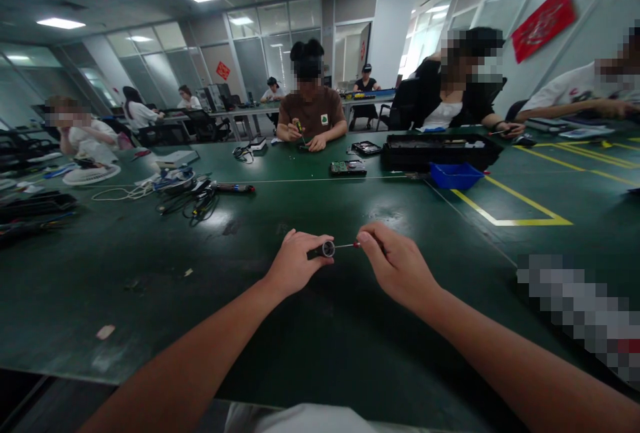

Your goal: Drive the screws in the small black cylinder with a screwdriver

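Note:
Above the middle of the green table (210, 326), my left hand (295, 263) is closed around a short black flashlight-like cylinder (327, 249). Its round end, with a pale rim, faces me, and the rest is hidden by my fingers. My right hand (400, 263) is closed on a screwdriver (345, 246) with a thin metal shaft and a red part by the fingertips; the palm hides most of its handle. The shaft points left and its end meets the cylinder's side near the rim. Whether it sits in a screw, I cannot tell.
Tangled cables (200, 200) and a dark pen-shaped tool (235, 188) lie at left. Ahead are a hard drive (349, 168), a long black tray (440, 153) and a blue bin (456, 176). A co-worker (313, 113) sits opposite; others sit at right. A blurred-out object lies at right.

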Available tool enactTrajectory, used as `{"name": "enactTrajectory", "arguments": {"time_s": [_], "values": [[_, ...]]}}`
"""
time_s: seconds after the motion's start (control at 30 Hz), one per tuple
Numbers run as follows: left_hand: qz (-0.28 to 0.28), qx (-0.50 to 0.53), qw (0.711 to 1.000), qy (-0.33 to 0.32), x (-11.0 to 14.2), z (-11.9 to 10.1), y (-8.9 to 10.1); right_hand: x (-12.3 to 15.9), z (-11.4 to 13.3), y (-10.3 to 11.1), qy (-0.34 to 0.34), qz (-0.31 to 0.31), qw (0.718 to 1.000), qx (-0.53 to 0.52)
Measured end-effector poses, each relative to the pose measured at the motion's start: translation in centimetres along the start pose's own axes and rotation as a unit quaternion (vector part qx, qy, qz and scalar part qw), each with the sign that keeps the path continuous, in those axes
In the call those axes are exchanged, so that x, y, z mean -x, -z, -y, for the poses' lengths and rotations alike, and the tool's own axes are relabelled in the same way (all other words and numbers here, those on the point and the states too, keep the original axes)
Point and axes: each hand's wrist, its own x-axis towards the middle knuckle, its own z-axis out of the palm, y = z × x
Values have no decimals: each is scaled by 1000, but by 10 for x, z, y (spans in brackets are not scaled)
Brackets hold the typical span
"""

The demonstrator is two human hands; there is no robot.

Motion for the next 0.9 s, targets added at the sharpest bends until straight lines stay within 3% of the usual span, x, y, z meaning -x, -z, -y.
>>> {"name": "enactTrajectory", "arguments": {"time_s": [0.4, 0.57, 0.67, 0.8, 0.9], "values": [[-2, -4, 1000, 5, -1, -2, 1, -1, -2, -2, -19, -8, 1000, -19], [2, 0, 1000, 17, 0, -3, 1, 0, -6, -7, -38, -37, 994, -98], [-7, -10, 1000, 1, -1, -4, 2, -5, -16, -12, -91, -57, 973, -205], [-29, -54, 998, -28, -2, -3, 2, -13, -29, -16, -198, -102, 903, -367], [-22, -54, 998, -17, -2, 0, 1, -13, -29, -15, -186, -130, 920, -320]]}}
